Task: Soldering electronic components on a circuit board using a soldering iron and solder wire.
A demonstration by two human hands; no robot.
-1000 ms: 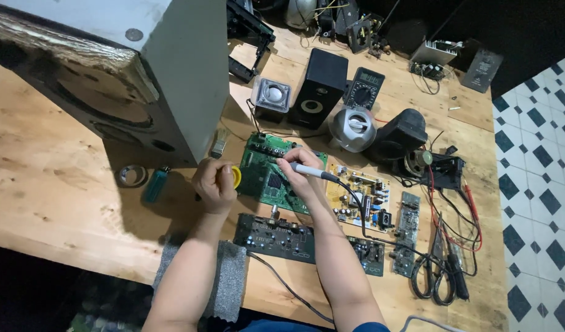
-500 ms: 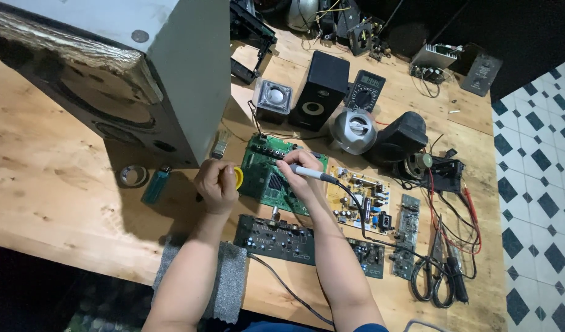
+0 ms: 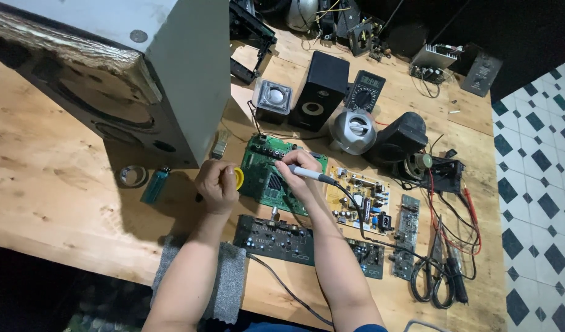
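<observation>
Since a second ago the right hand [image 3: 301, 165] has barely shifted, fingers clamped on the soldering iron [image 3: 313, 174] over the green circuit board [image 3: 271, 178] at table centre. The left hand [image 3: 218, 182] is fisted around a yellow tool [image 3: 238, 178] at the board's 9 o'clock edge. Bare wooden table [image 3: 55, 197] lies open toward 9 o'clock; the large speaker cabinet [image 3: 141, 74] crowds 11 o'clock, small speakers and a multimeter [image 3: 363, 90] 1 o'clock.

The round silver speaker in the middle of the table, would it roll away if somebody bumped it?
Probably a little. The round silver speaker looks dome-shaped, so a bump might make it wobble or roll toward the black speaker beside it. It seems to sit on a flat wooden table, so it likely wouldn't travel far. Its shiny shell may feel slippery.
</observation>
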